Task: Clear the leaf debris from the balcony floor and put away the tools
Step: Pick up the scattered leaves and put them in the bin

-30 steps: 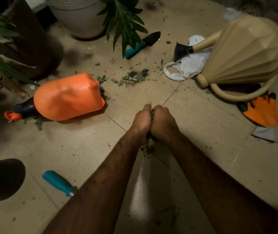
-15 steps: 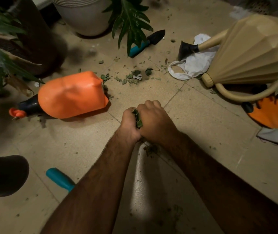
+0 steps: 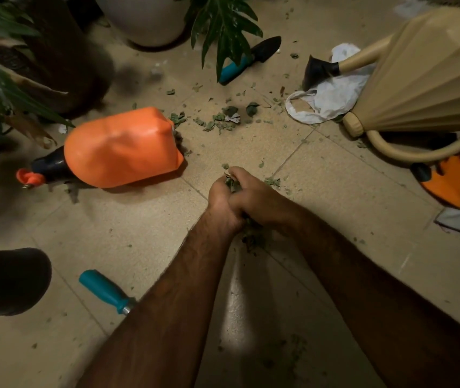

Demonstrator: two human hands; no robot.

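Between two palms pressed together at the middle of the tiled floor (image 3: 145,242) sits the leaf clump (image 3: 233,185). The left hand (image 3: 221,201) and right hand (image 3: 259,197) both curl around it, heel to heel, and a few scraps poke out at the top and hang below the wrists. Straight ahead of the knuckles, well apart from them, the loose scatter (image 3: 220,120) lies in a band running left to right between the orange sprayer (image 3: 119,147) and what looks like a white bag (image 3: 326,105). That bag lies ahead and to the right, on the right hand's side, tucked against the watering can (image 3: 430,79). If the handful is meant for it, the carry would probably go forward and rightward, palms kept closed so nothing spills. The trowel (image 3: 251,61) lies further ahead, and the teal-handled tool (image 3: 105,291) is beside the left forearm.
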